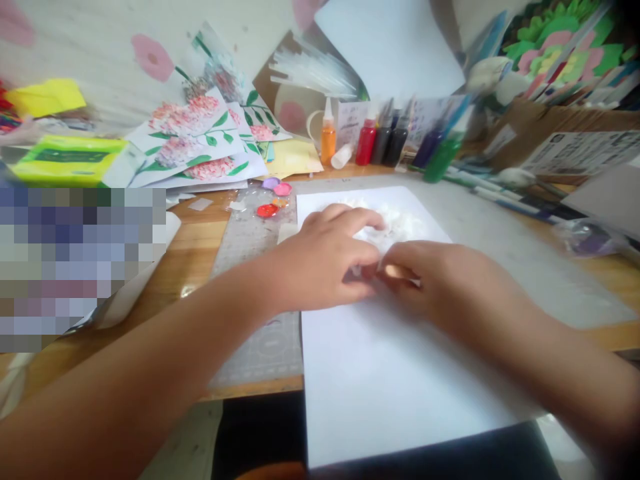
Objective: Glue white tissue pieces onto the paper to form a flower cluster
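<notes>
A large white sheet of paper (pixel 390 373) lies in front of me on a grey cutting mat (pixel 250 247). Both hands meet over its upper part. My left hand (pixel 325 260) has its fingers curled, thumb and fingertips pinching at a small white piece (pixel 357 270) on the sheet. My right hand (pixel 440 280) is closed too, its fingertips pressed against the same spot. A patch of crumpled white stuff (pixel 400 217), perhaps tissue, sits on the sheet just beyond the fingers. The picture is blurred, so what is pinched stays unclear.
Small bottles of colour stand at the back: orange (pixel 327 137), red (pixel 366 141), dark ones (pixel 390 141), green (pixel 441 159). Little paint caps (pixel 267 210) lie left of the sheet. Flower paintings (pixel 200 143) are piled at the back left. Pens (pixel 505 197) lie on the right.
</notes>
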Demonstrator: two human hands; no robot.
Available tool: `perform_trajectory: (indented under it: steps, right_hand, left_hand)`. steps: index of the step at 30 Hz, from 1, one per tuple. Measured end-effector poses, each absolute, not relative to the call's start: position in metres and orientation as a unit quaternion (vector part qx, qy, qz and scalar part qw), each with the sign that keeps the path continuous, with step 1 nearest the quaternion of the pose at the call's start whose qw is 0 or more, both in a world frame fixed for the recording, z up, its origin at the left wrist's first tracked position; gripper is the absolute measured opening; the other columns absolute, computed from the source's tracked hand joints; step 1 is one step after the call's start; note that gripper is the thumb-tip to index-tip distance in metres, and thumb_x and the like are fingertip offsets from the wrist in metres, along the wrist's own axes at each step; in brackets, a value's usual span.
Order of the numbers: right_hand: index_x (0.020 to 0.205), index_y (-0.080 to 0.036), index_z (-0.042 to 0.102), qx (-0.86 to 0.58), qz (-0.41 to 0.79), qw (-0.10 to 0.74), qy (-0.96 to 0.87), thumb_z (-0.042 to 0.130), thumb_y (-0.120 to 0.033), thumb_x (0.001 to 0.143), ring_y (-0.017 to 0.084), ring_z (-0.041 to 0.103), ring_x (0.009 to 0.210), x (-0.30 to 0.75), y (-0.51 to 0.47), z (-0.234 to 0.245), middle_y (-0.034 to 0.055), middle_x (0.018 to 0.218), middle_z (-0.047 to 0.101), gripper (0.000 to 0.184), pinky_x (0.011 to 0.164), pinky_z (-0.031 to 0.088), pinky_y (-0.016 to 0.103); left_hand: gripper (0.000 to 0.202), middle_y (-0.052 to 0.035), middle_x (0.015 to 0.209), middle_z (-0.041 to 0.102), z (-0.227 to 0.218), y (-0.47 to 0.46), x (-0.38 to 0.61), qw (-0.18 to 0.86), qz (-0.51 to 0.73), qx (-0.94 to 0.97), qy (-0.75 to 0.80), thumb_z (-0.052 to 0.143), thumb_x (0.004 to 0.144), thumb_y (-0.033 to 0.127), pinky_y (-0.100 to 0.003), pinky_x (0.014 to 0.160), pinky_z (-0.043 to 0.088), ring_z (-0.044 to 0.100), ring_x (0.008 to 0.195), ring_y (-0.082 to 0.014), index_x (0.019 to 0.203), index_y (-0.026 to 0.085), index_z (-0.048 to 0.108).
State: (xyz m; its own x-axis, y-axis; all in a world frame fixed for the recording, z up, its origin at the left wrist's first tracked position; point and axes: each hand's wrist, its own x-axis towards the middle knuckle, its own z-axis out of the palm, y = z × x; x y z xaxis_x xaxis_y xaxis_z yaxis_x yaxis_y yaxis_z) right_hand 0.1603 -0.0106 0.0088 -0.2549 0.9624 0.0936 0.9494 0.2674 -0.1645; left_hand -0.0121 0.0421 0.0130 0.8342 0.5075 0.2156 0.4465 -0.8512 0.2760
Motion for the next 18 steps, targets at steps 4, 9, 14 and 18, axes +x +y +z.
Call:
perform_trajectory:
  steps: [4, 9, 14, 18]
  right_hand:
    - [0.062, -0.019, 0.053, -0.591, 0.001, 0.071, -0.804, 0.044, -0.032, 0.076, 0.008, 0.034, 0.043, 0.159, -0.011, 0.005, -0.0021, 0.052, 0.048, 0.021, 0.042, 0.017, 0.022]
    - [0.069, -0.020, 0.054, -0.593, -0.011, 0.064, -0.803, 0.043, -0.032, 0.077, 0.009, 0.036, 0.045, 0.159, -0.007, 0.001, -0.0016, 0.057, 0.050, 0.018, 0.042, 0.017, 0.021]
    - [0.077, -0.021, 0.054, -0.599, 0.008, 0.084, -0.797, 0.048, -0.030, 0.073, 0.008, 0.039, 0.047, 0.160, -0.005, 0.000, -0.0010, 0.064, 0.053, 0.012, 0.042, 0.019, 0.020]
    - [0.083, -0.021, 0.054, -0.600, 0.034, 0.100, -0.793, 0.048, -0.028, 0.073, 0.009, 0.044, 0.052, 0.160, -0.004, 0.000, 0.0003, 0.072, 0.056, 0.014, 0.045, 0.024, 0.021]
  left_hand:
    - [0.014, -0.0011, 0.124, 0.041, 0.004, 0.046, -0.010, 0.095, 0.183, 0.938, 0.279, 0.056, 0.069, 0.020, -0.042, 0.096, 0.028, 0.031, 0.118, -0.0241, 0.083, 0.023, 0.057]
    - [0.020, -0.0026, 0.121, 0.044, -0.002, 0.049, -0.008, 0.109, 0.169, 0.939, 0.280, 0.055, 0.070, 0.023, -0.041, 0.095, 0.030, 0.033, 0.116, -0.0245, 0.090, 0.023, 0.055]
    - [0.013, -0.0027, 0.123, 0.043, -0.001, 0.049, -0.006, 0.146, 0.155, 0.932, 0.295, 0.054, 0.071, 0.024, -0.042, 0.096, 0.031, 0.032, 0.118, -0.0253, 0.082, 0.021, 0.059]
    - [0.009, -0.0005, 0.122, 0.045, 0.001, 0.049, -0.004, 0.175, 0.149, 0.928, 0.294, 0.052, 0.071, 0.021, -0.041, 0.096, 0.031, 0.033, 0.118, -0.0243, 0.069, 0.020, 0.061]
